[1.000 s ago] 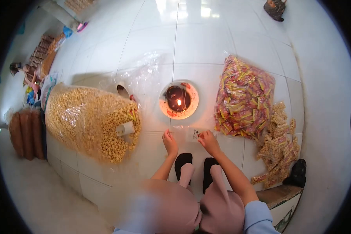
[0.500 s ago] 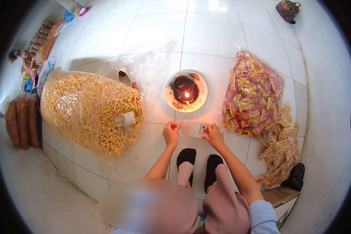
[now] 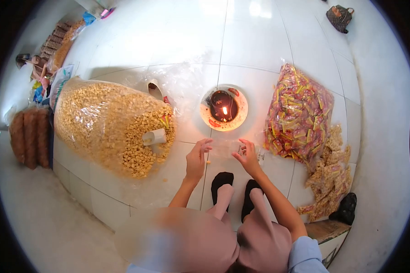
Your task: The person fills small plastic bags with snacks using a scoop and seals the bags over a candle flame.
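A small clear plastic bag (image 3: pixel 222 148) with dark print near its right end is stretched between my two hands, just in front of the candle plate. The fingers of my left hand (image 3: pixel 197 160) are closed at the bag's left end. My right hand (image 3: pixel 249 160) grips the printed right end, its thumb below and its fingers above. Just beyond the bag, a burning flame (image 3: pixel 225 110) stands in dark liquid on a pale plate (image 3: pixel 206 116).
On the left lies a large clear sack of ring-shaped snacks (image 3: pixel 93 113), a white scoop (image 3: pixel 154 137) in its mouth. A bag of red and yellow packets (image 3: pixel 298 116) stands at right, beside filled snack bags (image 3: pixel 329 182). A white cup (image 3: pixel 155 89) lies behind the sack.
Both hands have shifted slightly, and the left hand has turned more upright with its fingers raised. The bag stays between them. The whole view has moved a little to the right.
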A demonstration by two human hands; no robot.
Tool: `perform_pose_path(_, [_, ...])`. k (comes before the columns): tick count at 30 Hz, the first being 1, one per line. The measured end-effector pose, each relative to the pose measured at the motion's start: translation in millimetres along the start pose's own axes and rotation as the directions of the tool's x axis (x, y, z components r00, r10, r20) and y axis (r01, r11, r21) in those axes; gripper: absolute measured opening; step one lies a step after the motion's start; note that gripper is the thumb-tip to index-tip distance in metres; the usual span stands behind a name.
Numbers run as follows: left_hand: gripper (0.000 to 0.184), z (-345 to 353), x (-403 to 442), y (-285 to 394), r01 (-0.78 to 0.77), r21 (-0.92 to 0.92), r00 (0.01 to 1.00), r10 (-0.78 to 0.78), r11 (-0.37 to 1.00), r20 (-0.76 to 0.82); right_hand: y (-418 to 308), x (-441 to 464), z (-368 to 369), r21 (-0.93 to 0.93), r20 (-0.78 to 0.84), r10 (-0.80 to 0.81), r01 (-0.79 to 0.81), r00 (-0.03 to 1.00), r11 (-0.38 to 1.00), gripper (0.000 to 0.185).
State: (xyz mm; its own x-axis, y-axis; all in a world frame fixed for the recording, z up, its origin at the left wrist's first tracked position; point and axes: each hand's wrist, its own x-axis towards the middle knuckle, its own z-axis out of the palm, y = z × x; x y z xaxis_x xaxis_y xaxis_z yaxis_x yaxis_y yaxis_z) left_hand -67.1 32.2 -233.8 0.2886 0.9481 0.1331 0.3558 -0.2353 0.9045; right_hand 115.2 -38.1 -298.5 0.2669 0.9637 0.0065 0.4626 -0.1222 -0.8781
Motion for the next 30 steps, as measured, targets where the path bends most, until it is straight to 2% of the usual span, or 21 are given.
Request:
perform_pose_path(1, [0.022, -4.1, 0.7, 15.9, 0.108, -0.250, 0.992, -0.090, 0.962, 0.084, -14.9, 2.4, -3.8, -0.004, -0.010, -0.022, 0.022, 1.000, 1.000, 0.051])
perform_pose_path(2, [0.022, -6.9, 1.6, 28.0, 0.078, -0.258, 0.996, -0.062, 0.963, 0.070, -31.3, 4.9, -11.3, 0.294, 0.090, 0.129, -0.150, 0.988, 0.944, 0.060])
perform_pose_path(3, [0.024, -10.2, 4.0, 40.5, 0.087, -0.326, 0.993, -0.053, 0.942, 0.110, -52.4, 9.6, -22.4, 0.542, 0.232, 0.230, -0.322, 0.945, 0.776, 0.068])
perform_pose_path(6, [0.026, -24.4, 16.7, 91.6, 0.034, -0.387, 0.989, 0.024, 0.921, 0.146, -108.1, 18.8, -70.5, 0.696, 0.224, 0.025, -0.177, 0.974, 0.696, 0.070])
perform_pose_path(7, [0.027, -29.8, 21.0, 109.0, 0.034, -0.407, 0.983, 0.043, 0.913, 0.179, -131.6, 20.7, -81.8, 0.712, 0.068, -0.015, -0.038, 0.998, 0.701, 0.054])
perform_pose_path(8, [0.027, -34.8, 24.4, 125.8, 0.035, -0.425, 0.975, 0.063, 0.905, 0.214, -143.1, 24.2, -93.8, 0.706, 0.048, -0.044, -0.003, 0.998, 0.708, 0.054])
perform_pose_path(11, [0.024, -43.4, 37.4, 160.1, -0.133, -0.396, 0.959, 0.218, 0.909, 0.178, -194.4, 28.8, -134.9, 0.648, -0.241, 0.034, 0.135, 0.970, 0.750, 0.010])
perform_pose_path(13, [0.036, -51.2, 35.2, 204.4, -0.209, -0.344, 0.968, 0.243, 0.915, 0.058, -219.9, 26.6, -158.4, 0.527, -0.289, -0.040, 0.194, 0.956, 0.828, 0.010])
perform_pose_path(14, [0.049, -44.9, 44.5, 205.4, -0.473, 0.058, 0.864, 0.476, 0.879, -0.163, -231.1, 25.6, -168.0, 0.408, -0.312, -0.077, 0.207, 0.947, 0.889, 0.010])
perform_pose_path(16, [0.054, -56.5, 39.4, 256.5, -0.551, 0.179, 0.781, 0.579, 0.815, -0.233, -246.9, 22.9, -176.0, 0.253, -0.402, -0.224, 0.343, 0.888, 0.905, 0.008])
perform_pose_path(17, [0.054, -58.1, 41.7, 268.0, -0.567, 0.179, 0.767, 0.594, 0.804, -0.241, -258.5, 16.8, -179.2, 0.151, -0.404, -0.256, 0.340, 0.878, 0.928, 0.008])
perform_pose_path(19, [0.045, -59.3, 43.2, 277.8, -0.669, 0.250, 0.721, 0.693, 0.701, -0.013, -274.0, 5.3, -182.3, -0.014, -0.409, -0.349, 0.376, 0.843, 0.926, 0.008])
perform_pose_path(20, [0.045, -56.0, 45.0, 273.2, -0.670, 0.254, 0.718, 0.696, 0.697, -0.015, -272.4, 3.0, -180.4, -0.013, -0.409, -0.353, 0.382, 0.841, 0.924, 0.008])
perform_pose_path(21, [0.036, -48.3, 49.5, 261.4, -0.454, -0.018, 0.887, 0.454, 0.891, 0.082, -265.6, 2.0, -177.1, -0.169, -0.453, -0.439, 0.409, 0.776, 0.897, 0.009])
perform_pose_path(22, [0.030, -45.0, 47.8, 262.4, -0.143, -0.251, 0.946, 0.207, 0.957, 0.248, -265.0, -1.7, -176.5, -0.328, -0.480, -0.530, 0.418, 0.699, 0.847, 0.009])
perform_pose_path(23, [0.028, -38.3, 39.3, 261.6, -0.236, -0.275, 0.955, 0.275, 0.932, 0.111, -263.0, -6.2, -176.1, -0.335, -0.485, -0.537, 0.421, 0.690, 0.843, 0.009])
perform_pose_path(25, [0.029, -35.6, 34.0, 255.2, -0.263, -0.189, 0.953, 0.286, 0.946, 0.105, -269.6, -23.0, -169.3, -0.119, -0.550, -0.316, 0.302, 0.773, 0.946, 0.011])
perform_pose_path(26, [0.029, -36.4, 30.6, 248.8, -0.273, -0.095, 0.954, 0.282, 0.957, 0.102, -269.1, -26.5, -170.0, -0.110, -0.549, -0.305, 0.294, 0.779, 0.950, 0.011])
perform_pose_path(27, [0.027, -38.2, 29.5, 247.3, -0.257, 0.003, 0.961, 0.256, 0.966, 0.105, -268.2, -28.4, -171.9, -0.159, -0.504, -0.338, 0.300, 0.795, 0.941, 0.011])
perform_pose_path(29, [0.025, -39.8, 31.3, 241.7, -0.265, -0.026, 0.958, 0.266, 0.964, 0.105, -270.3, -28.4, -174.5, -0.206, -0.460, -0.370, 0.309, 0.807, 0.929, 0.011])
perform_pose_path(30, [0.023, -40.9, 33.0, 241.6, -0.277, -0.059, 0.954, 0.282, 0.959, 0.098, -273.7, -28.5, -175.4, -0.324, -0.457, -0.475, 0.356, 0.752, 0.876, 0.012])
